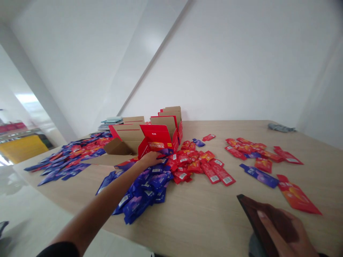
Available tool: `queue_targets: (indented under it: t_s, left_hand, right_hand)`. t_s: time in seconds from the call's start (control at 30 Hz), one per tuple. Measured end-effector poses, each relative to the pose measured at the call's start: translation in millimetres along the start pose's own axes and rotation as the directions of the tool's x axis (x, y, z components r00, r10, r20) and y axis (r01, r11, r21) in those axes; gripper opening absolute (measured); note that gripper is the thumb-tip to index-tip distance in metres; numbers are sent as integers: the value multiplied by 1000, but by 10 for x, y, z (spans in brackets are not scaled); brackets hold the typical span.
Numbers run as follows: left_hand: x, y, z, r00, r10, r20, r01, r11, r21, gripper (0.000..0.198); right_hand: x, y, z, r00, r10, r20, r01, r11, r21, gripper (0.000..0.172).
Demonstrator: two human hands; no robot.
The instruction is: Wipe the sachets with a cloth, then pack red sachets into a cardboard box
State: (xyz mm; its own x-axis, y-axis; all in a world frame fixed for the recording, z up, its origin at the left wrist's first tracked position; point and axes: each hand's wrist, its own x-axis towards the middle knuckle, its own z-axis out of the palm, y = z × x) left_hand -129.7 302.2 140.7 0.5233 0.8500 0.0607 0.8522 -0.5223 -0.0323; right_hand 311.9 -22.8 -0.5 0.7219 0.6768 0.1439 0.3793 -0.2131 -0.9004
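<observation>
My left hand [150,158] reaches far across the wooden table [203,210] to the top of a heap of blue sachets [146,191], right below an open red carton [158,142]. Its fingers curl down onto the sachets; what they grip is hidden. At the near right edge, my right hand [284,233] holds a dark flat pouch [257,214], thumb on top. A pile of red sachets [198,164] lies just right of my left hand.
More red and blue sachets [257,151] are scattered at right, and a large mixed spread [69,155] covers the left end. Several open brown-lined cartons [131,134] stand at the back. A grey cloth [281,127] lies at the far right corner.
</observation>
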Motion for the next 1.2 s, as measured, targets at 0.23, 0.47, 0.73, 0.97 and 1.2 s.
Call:
queue_targets:
  t_s: [0.23,0.47,0.73,0.97,1.2]
  left_hand:
    - [236,-93,96,994,-32,104,31,999,17,36]
    - [241,51,83,995,-85,55,77,988,137,33]
    - [166,300,-190,980,-73,-185,122,956,267,32]
    - [-10,768,-732,883,22,-469,107,963,248,25]
    - [402,1666,-805,856,244,-456,-168,965,199,14]
  right_hand:
    - [4,-6,-8,999,27,40,-28,999,24,66]
    - [-36,-67,-9,999,32,39,-32,999,-2,66]
    - [-76,-177,-7,991,116,64,-115,993,-19,72]
    - [-140,-295,-22,994,94,47,-95,995,30,75]
    - [-117,-275,2,993,102,50,-105,993,55,75]
